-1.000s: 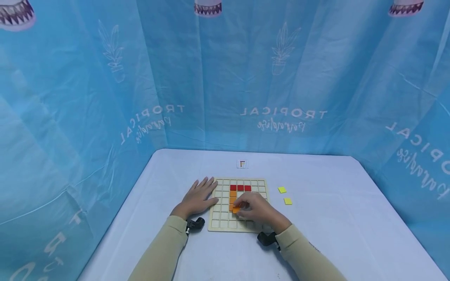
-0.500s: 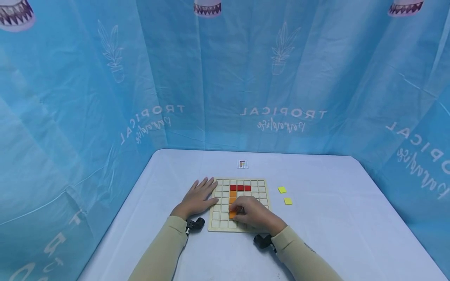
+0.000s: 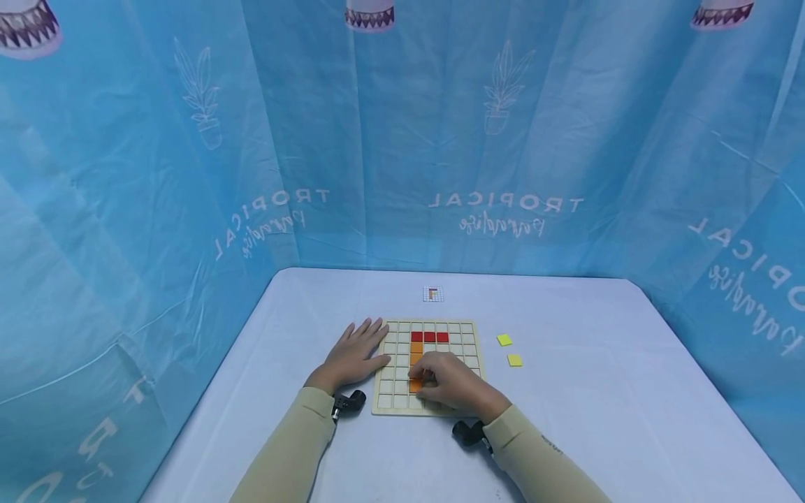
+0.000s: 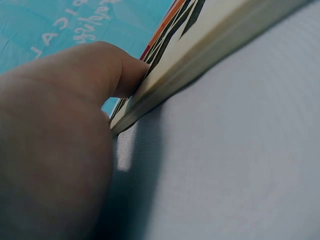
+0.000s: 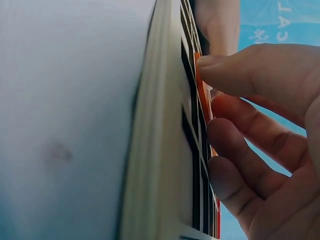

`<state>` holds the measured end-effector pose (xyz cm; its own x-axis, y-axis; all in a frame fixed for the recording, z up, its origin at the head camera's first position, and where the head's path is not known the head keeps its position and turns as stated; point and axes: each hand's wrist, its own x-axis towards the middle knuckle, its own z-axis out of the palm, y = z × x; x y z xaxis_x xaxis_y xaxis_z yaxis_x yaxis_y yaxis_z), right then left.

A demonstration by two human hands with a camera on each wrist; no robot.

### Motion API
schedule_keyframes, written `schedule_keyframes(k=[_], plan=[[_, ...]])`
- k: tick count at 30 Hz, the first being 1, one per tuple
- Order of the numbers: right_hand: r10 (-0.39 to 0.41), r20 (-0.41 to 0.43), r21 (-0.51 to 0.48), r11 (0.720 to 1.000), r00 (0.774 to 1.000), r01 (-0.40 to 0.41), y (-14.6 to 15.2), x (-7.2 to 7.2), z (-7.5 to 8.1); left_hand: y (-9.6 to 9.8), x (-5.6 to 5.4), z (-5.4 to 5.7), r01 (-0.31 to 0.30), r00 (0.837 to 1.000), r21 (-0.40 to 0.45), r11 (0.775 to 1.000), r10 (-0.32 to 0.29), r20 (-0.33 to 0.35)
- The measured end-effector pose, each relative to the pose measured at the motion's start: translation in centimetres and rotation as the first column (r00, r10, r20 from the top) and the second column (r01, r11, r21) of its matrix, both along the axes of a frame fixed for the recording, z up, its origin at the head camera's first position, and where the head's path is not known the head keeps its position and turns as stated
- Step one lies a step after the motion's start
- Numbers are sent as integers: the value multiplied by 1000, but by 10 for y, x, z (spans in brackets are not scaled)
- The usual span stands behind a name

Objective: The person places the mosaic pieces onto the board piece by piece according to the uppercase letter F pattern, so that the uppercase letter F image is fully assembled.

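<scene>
A pale wooden grid board (image 3: pixel 386 402) lies on the table. My left hand (image 3: pixel 353 355) rests spread at its left side, and in the left wrist view the thumb (image 4: pixel 127 75) lies over the board's edge. Over the board's lower middle, my right hand (image 3: pixel 454 383) holds an orange tile (image 3: pixel 414 385) between thumb and fingers, low at a grid square. The right wrist view shows the thumb at one end of that tile (image 5: pixel 201 92). More orange tiles (image 3: pixel 416 348) form a column above it, partly hidden by the hand. Three red tiles (image 3: pixel 430 337) make a row at the top.
Two loose yellow tiles, one farther back (image 3: pixel 504 340) and one nearer (image 3: pixel 515 360), lie right of the board. Behind the board is a small card (image 3: pixel 433 294) printed with a coloured grid pattern. Blue curtains (image 3: pixel 402 154) surround the white table (image 3: pixel 578 391).
My right hand has moved slightly left and down with the orange tile, which now lies lower in the column, at the grid. It has barely moved in the last half second. The left hand stays put.
</scene>
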<state>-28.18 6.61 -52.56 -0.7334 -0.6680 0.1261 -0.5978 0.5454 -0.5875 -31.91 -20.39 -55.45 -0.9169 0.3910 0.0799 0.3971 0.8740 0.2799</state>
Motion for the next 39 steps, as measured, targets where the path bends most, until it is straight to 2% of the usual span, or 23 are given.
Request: schedule_keyframes(k=[6,11,14,18,23,25,28,32,39], plan=[[6,5,-25,1000,1000,-5,2,1,0,1,0,-1,-3,1000,-2,1000,3,-11],[-15,31,-86,996,999,17,14,-1,2,1,0,-1,-7,1000,-8,1000,7,7],[-59,29,-122,991,998,62,28,-5,5,2,0,0,-6,1000,7,1000,6,9],[-141,26,-180,973,990,144,53,-17,7,1,-1,-1,-6,1000,11,1000,6,2],[-301,85,-269,911,950,313,93,-41,12,0,-1,-3,-3,1000,9,1000,3,-7],[-367,108,-264,885,924,383,109,-51,13,0,-1,-3,-4,1000,9,1000,4,-8],[-441,141,-211,862,887,462,130,-64,10,0,0,-2,-3,1000,12,1000,3,-4],[-480,220,-129,848,849,513,149,-73,4,0,1,-1,-8,1000,12,1000,8,5],[-481,279,-53,857,831,513,160,-80,-9,1,0,0,-17,1000,2,1000,17,12]])
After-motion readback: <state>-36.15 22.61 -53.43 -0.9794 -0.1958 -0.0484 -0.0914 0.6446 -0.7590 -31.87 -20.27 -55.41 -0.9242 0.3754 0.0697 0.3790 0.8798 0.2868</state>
